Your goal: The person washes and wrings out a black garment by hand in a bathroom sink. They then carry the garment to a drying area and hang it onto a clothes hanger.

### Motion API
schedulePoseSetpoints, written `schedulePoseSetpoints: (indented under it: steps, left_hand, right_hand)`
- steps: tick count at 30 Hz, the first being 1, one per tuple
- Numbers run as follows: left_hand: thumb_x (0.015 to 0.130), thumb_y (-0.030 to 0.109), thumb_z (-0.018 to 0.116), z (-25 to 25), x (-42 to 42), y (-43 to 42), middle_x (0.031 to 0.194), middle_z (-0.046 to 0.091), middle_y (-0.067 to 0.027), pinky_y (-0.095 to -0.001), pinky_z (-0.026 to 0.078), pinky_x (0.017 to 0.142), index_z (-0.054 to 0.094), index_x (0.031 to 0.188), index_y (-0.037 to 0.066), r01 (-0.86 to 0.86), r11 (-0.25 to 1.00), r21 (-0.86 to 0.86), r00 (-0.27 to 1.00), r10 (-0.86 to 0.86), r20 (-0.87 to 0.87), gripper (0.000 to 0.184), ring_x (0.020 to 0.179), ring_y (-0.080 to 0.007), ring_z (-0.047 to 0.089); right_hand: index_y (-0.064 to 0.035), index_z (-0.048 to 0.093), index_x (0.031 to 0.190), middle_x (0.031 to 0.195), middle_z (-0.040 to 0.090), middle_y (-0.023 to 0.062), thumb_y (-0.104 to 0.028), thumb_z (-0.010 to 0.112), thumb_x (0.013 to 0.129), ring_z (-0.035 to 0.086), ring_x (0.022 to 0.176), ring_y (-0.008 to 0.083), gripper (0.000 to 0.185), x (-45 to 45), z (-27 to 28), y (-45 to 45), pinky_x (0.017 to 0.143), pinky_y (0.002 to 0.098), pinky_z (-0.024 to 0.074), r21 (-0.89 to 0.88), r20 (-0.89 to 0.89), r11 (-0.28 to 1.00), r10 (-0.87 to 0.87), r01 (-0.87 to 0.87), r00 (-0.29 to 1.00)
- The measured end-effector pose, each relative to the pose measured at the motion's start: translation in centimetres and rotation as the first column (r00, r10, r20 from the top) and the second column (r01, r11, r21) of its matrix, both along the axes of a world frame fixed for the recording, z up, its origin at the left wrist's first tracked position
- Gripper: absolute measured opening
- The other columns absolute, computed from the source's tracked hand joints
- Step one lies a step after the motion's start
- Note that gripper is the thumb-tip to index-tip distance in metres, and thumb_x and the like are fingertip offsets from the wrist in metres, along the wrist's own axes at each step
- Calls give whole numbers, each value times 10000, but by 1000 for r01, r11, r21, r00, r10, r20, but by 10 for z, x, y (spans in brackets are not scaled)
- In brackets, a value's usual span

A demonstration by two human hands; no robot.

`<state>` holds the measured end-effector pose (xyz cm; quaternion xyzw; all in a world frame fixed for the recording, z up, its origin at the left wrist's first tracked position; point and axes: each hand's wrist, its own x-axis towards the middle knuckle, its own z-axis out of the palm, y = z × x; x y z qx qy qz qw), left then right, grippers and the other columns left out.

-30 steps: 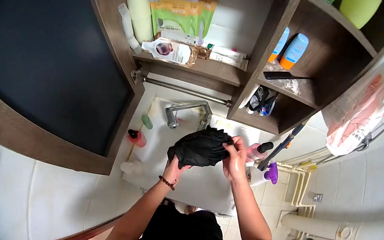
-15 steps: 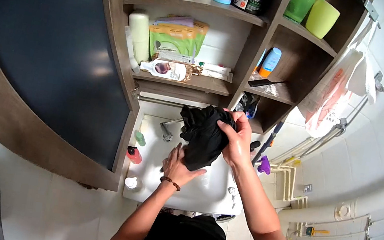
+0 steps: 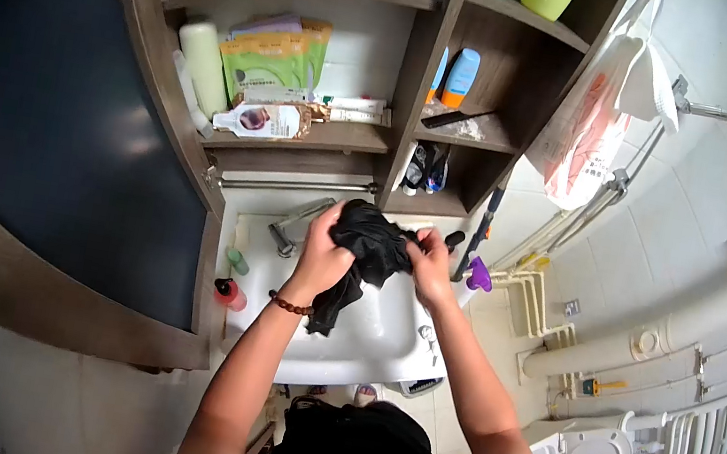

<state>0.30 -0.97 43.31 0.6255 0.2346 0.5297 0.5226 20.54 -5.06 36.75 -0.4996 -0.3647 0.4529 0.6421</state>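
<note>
I hold a black cloth (image 3: 376,240) above the white washbasin (image 3: 332,367), just in front of the faucet (image 3: 283,239). My left grip (image 3: 323,257) is closed over the cloth's left side, thumb toward me. My right grip (image 3: 431,264) pinches the right edge between thumb and fingers. Holding opposite sides likely shares the load and keeps the bunched part raised. One fold hangs below the left grip; whether it touches the basin, I cannot tell. The position over the bowl would presumably catch any drips. The red pump bottle (image 3: 229,294) and green bottle (image 3: 236,260) stand along the basin's left edge, probably for easy reach without obstructing the bowl.
</note>
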Motion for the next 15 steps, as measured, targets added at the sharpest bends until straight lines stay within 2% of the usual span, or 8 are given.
schedulePoseSetpoints:
  steps: [2, 4, 7, 8, 9, 11, 12, 15]
  left_hand:
    - [784, -113, 525, 24, 11, 3, 959, 644, -30, -253, 484, 837, 571, 1102, -55, 63, 998, 15, 997, -62, -37, 326, 904, -101, 574]
    - [787, -121, 510, 30, 19, 6, 926, 599, -12, -245, 471, 833, 546, 1111, -55, 18, 1000, 2, 997, -17, -76, 332, 889, -100, 548]
    - [797, -130, 504, 33, 27, 13, 907, 587, -11, -241, 472, 785, 529, 1180, -46, 15, 1000, 3, 995, -15, -97, 393, 853, -92, 543]
    - [798, -134, 501, 31, 28, 14, 898, 583, -10, -241, 474, 756, 525, 1199, -41, 16, 1000, -26, 994, -19, -111, 412, 831, -88, 541]
    - [800, -138, 498, 30, 29, 14, 890, 578, -9, -241, 477, 728, 520, 1218, -35, 17, 998, -55, 992, -24, -124, 431, 808, -84, 539]
    - [906, -98, 469, 43, 31, 11, 794, 512, 19, -232, 325, 494, 510, 1275, 81, 85, 947, -309, 987, -123, -106, 412, 589, -52, 423]
    - [809, -166, 472, 54, 31, 7, 824, 529, 10, -243, 375, 505, 520, 1269, 49, 103, 926, -364, 985, -145, -91, 510, 634, -48, 455]
    - [852, -127, 479, 66, 32, 9, 800, 514, 19, -240, 379, 515, 518, 1245, 64, 148, 949, -278, 957, -209, -201, 439, 621, -52, 453]
  right_hand:
    - [-65, 536, 1048, 933, 566, 10, -78, 645, 952, 553, 831, 87, 146, 0, -13, -5, 686, 241, 466, -73, -10, 996, 41, -42, 999]
    - [-35, 583, 1203, 968, 610, 24, -194, 622, 995, 573, 846, 96, 265, -1, -10, -15, 701, 260, 486, -119, 56, 990, 87, -80, 995]
    - [3, 600, 1273, 1143, 651, 115, -366, 604, 1011, 636, 985, 202, 452, 4, -21, -20, 902, 313, 487, -91, 319, 988, 149, -126, 936]
    - [27, 589, 1295, 1315, 592, 199, -412, 593, 1009, 603, 1169, 291, 524, 9, -40, -16, 999, 365, 456, -41, 404, 989, 146, -142, 903]
    - [40, 562, 1317, 1426, 515, 240, -459, 678, 937, 522, 1300, 361, 638, 6, -29, -22, 1077, 404, 408, 53, 505, 987, 106, -154, 856]
    - [29, 509, 1378, 1461, 482, 258, -501, 789, 813, 455, 1364, 404, 824, 1, -17, -25, 1132, 427, 360, 169, 616, 963, 64, -211, 785]
    - [3, 479, 1393, 1413, 530, 241, -443, 886, 705, 508, 1318, 399, 915, -3, -11, -25, 1114, 426, 394, 142, 648, 967, 72, -213, 758]
    - [10, 492, 1350, 1296, 611, 232, -338, 918, 674, 592, 1221, 395, 871, -5, 6, -20, 1059, 418, 453, 8, 530, 963, 224, -269, 818]
